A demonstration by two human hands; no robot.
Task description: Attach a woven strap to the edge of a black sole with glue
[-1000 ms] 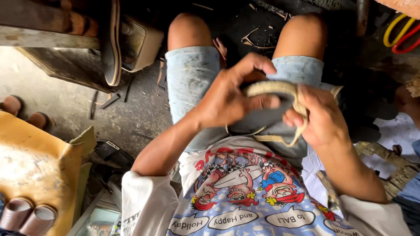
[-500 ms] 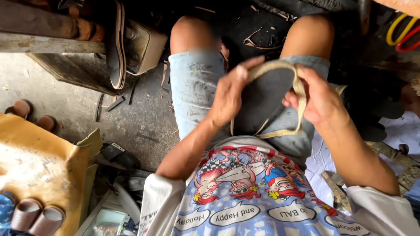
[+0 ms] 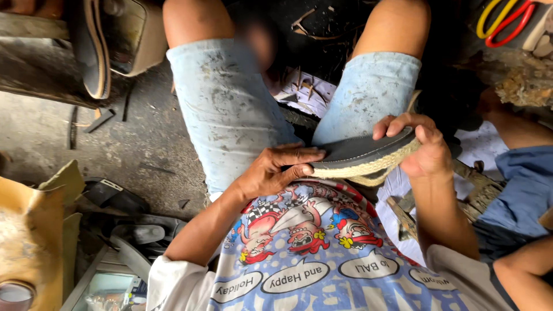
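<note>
In the head view, your left hand point(image 3: 275, 171) pinches the near end of a shoe sole point(image 3: 363, 154) at the centre of the frame, thumb on top and fingers curled beneath. Your right hand point(image 3: 425, 147) clasps its far end, fingertips hooked over the upper edge. The sole is flat and oval, dark grey and matte on its face, with a pale braided rope band running round its rim; it lies just above your lap, tilted edge-on to you, so its underside is hidden. Your denim shorts point(image 3: 230, 109) are faded and smudged.

In the upper right corner, yellow and red looped handles point(image 3: 501, 23) are cut off by the frame. At the left edge a crumpled tan sheet point(image 3: 29, 230) is partly out of view. The dark clutter at the lower left is hard to make out.
</note>
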